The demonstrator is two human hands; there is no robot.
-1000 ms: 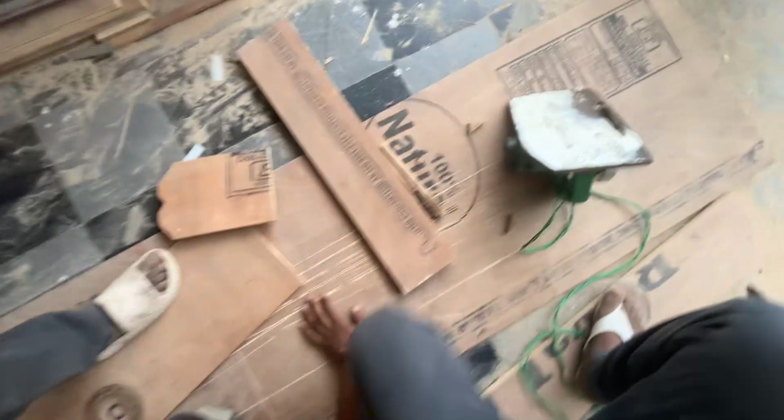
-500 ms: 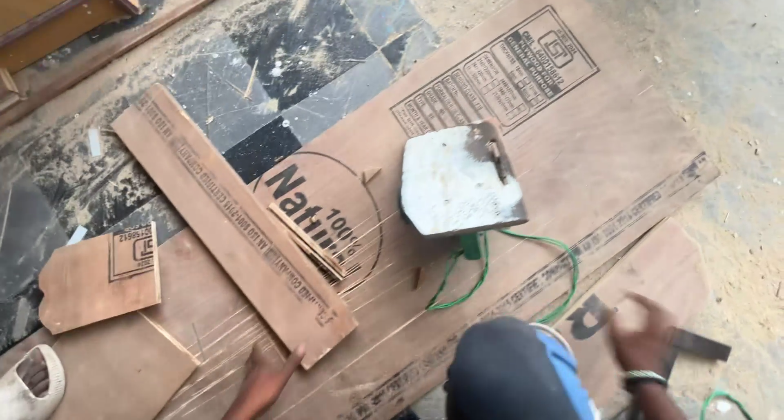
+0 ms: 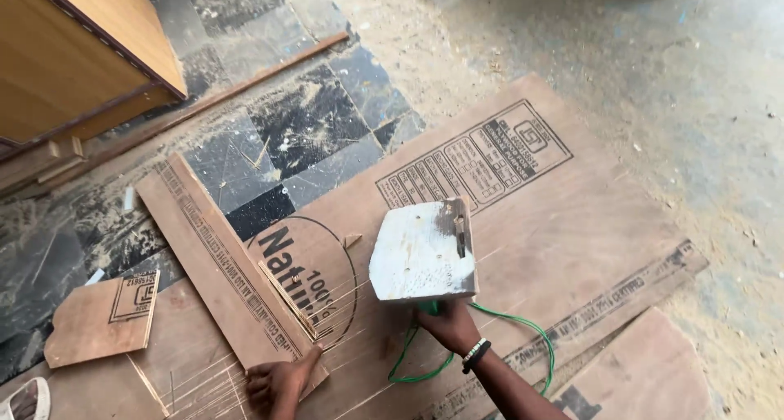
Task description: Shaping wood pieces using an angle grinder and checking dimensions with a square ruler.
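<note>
My right hand [image 3: 447, 326], with a dark band on the wrist, grips the green underside of a power tool whose whitish flat base plate [image 3: 423, 253] faces up. A green cord [image 3: 523, 338] loops from the tool across the large plywood sheet [image 3: 563, 224] on the floor. My left hand [image 3: 278, 383] presses flat on the near end of a long plywood strip [image 3: 214, 265] that lies diagonally over the sheet's left part. Thin cut lines fan out on the sheet between my two hands.
A small plywood offcut [image 3: 102, 322] lies at the left on dark tiles [image 3: 302, 134] strewn with sawdust. A wooden cabinet [image 3: 82, 53] stands at the top left beside a thin batten [image 3: 245, 81]. A pale sandal [image 3: 24, 400] shows at the bottom left corner.
My right hand has moved left from the sheet's lower right edge and taken hold of the tool. The left hand stays on the strip's end. The view has shifted, so everything sits further right.
</note>
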